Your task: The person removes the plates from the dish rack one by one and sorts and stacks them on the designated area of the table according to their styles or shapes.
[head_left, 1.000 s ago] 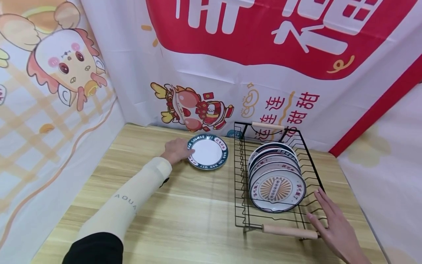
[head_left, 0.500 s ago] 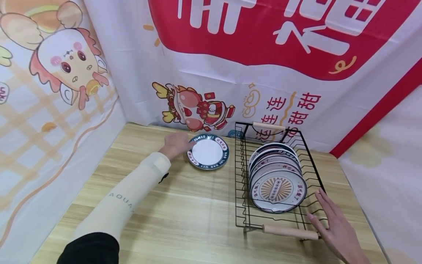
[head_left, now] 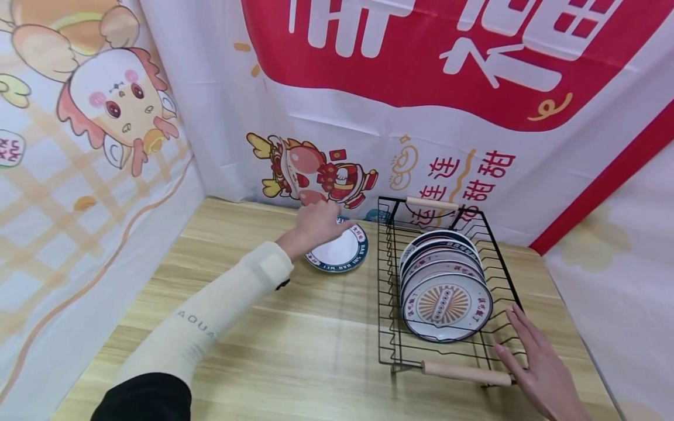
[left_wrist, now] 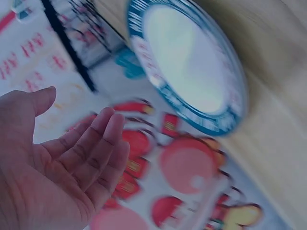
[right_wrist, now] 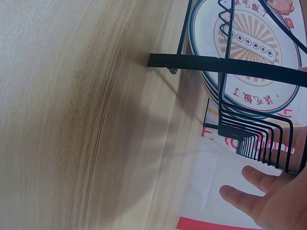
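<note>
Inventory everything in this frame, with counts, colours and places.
Table: one, light wood, foreground
Rack: one, black wire, on table
Rack handles: two, pale wood, rack's near and far ends
Loose plate: one, white with green rim, left of rack
Racked plates: several, overlapping, mostly white, inside rack
Printed cloth: pieces unclear, white and red, behind table
Sleeve: one, cream and black, lower left
Left hand: one, bare, by loose plate
Right hand: one, bare, at rack's near right corner

The plate (head_left: 341,251) looks glossy, the rack (right_wrist: 230,67) metal, its handles (head_left: 466,373) smooth wood, the backdrop (head_left: 389,76) cloth.
</note>
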`<state>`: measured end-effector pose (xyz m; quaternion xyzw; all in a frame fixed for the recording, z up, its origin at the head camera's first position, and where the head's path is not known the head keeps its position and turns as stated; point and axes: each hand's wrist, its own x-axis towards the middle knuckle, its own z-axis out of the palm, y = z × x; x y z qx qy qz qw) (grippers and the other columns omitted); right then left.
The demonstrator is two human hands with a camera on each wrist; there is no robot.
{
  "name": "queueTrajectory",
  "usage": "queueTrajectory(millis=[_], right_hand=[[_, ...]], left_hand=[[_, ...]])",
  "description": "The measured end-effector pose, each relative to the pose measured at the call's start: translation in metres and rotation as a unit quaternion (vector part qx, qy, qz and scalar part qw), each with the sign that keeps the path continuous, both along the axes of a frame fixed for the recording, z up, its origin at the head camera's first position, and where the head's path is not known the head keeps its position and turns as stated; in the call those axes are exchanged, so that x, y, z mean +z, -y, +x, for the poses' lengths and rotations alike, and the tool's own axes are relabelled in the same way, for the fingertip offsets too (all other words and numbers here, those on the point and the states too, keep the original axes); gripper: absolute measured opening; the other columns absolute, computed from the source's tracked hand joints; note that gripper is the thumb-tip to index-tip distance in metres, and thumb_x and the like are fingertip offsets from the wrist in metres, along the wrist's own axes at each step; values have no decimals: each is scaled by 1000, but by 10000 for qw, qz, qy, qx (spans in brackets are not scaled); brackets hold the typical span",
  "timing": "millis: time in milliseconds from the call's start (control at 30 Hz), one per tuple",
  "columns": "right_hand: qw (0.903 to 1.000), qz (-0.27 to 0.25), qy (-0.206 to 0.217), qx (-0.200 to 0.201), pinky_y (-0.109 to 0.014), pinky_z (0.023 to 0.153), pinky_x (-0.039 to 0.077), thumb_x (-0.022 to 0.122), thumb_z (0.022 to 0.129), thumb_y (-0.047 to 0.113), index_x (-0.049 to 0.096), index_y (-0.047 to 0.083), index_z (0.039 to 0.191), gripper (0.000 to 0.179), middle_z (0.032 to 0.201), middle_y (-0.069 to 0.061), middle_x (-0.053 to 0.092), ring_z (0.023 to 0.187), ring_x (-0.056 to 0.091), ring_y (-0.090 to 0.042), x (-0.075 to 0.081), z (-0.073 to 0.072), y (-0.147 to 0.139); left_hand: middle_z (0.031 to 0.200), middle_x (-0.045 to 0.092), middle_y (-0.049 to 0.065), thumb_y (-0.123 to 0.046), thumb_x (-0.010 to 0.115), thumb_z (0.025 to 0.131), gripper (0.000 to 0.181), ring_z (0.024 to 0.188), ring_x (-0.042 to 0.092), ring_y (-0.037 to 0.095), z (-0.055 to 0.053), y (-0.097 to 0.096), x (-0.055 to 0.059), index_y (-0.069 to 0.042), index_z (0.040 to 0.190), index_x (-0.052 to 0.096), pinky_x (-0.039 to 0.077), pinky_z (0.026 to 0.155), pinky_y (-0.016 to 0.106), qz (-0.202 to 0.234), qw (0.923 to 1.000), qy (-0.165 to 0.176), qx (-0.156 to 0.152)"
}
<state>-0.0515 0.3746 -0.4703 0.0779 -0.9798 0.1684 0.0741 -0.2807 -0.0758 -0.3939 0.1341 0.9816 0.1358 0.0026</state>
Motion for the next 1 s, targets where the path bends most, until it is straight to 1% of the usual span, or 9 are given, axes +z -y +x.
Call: queueTrajectory(millis=[100,200,300,400,500,633,800,900,1000], right_hand=[[10000,13,-24,-10,-84,88,41,69,101,36,28,16,169,81,174,-13,26,146,37,-53,0,0,-1],[10000,-1,-39,9,-85,88,40,70,101,35,28,17,169,82,174,-14,26,146,37,-54,-2,-1,-2],[10000,0,-26,12,-86,88,40,70,101,35,28,17,169,82,173,-15,27,145,37,-54,-3,-1,-2],[10000,0,-13,-1,-87,88,39,70,101,36,28,16,168,81,173,-16,27,144,38,-55,-4,-1,-2],[10000,6,-14,-19,-86,88,39,69,101,36,29,15,168,81,173,-16,26,144,38,-55,-3,-1,-3],[10000,11,16,-40,-86,89,39,69,102,37,28,15,168,81,174,-15,25,145,38,-55,-2,-1,-2],[10000,-4,28,-27,-86,89,38,69,101,36,28,15,168,81,174,-15,25,145,37,-55,-2,-1,-2],[10000,-18,42,-29,-86,89,38,69,101,36,28,16,169,81,174,-15,25,146,36,-55,-2,-1,-2],[10000,-54,20,-11,-85,90,39,69,101,35,28,16,169,82,175,-14,24,146,36,-55,-2,-2,-2]], left_hand=[[81,71,1,-60,60,103,51,67,63,19,12,-20,9,-15,120,77,49,53,33,119,9990,-129,-412],[81,72,0,-61,61,102,51,63,61,16,24,-39,18,-15,120,76,47,50,31,78,9968,-322,-723],[85,73,-1,-63,61,101,52,65,61,15,34,-54,25,-17,117,76,48,49,30,-146,9934,-621,-953],[89,74,-2,-65,61,101,51,70,63,15,44,-66,32,-17,113,75,51,52,31,-264,9896,-749,-1199],[92,73,-3,-63,61,101,48,75,65,15,51,-77,40,-17,112,73,53,56,32,-191,9874,-567,-1467],[92,72,-3,-59,62,102,45,74,65,14,60,-94,48,-17,111,72,53,59,32,-168,9820,-299,-1859],[85,69,-5,-53,66,103,40,70,63,12,69,-116,49,-15,115,73,51,57,29,-274,9702,-193,-2400],[82,65,-7,-50,67,103,39,68,60,9,74,-129,48,-14,118,72,49,55,24,-322,9624,-111,-2696],[80,61,-8,-48,68,102,35,66,57,7,78,-140,46,-16,114,72,47,54,21,-331,9573,-42,-2873]])
